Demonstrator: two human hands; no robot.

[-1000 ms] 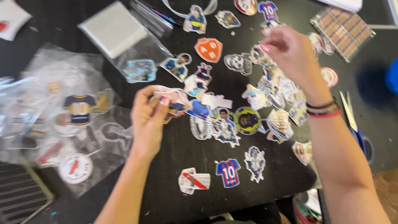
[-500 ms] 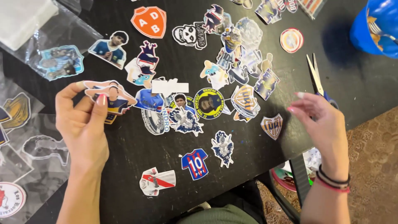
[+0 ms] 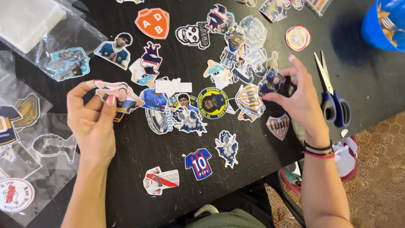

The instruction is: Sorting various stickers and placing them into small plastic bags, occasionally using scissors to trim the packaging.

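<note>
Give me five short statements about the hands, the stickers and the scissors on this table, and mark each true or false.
1. The left hand holds a small stack of stickers between thumb and fingers. True.
2. The right hand grips the scissors. False: the scissors lie on the black table beside that hand, which pinches a dark sticker.
3. A striped jersey sticker lies near the table's front edge. True.
4. The orange shield sticker is in the left hand. False: it lies on the table, far from both hands.
5. The right wrist wears bands. True.
</note>
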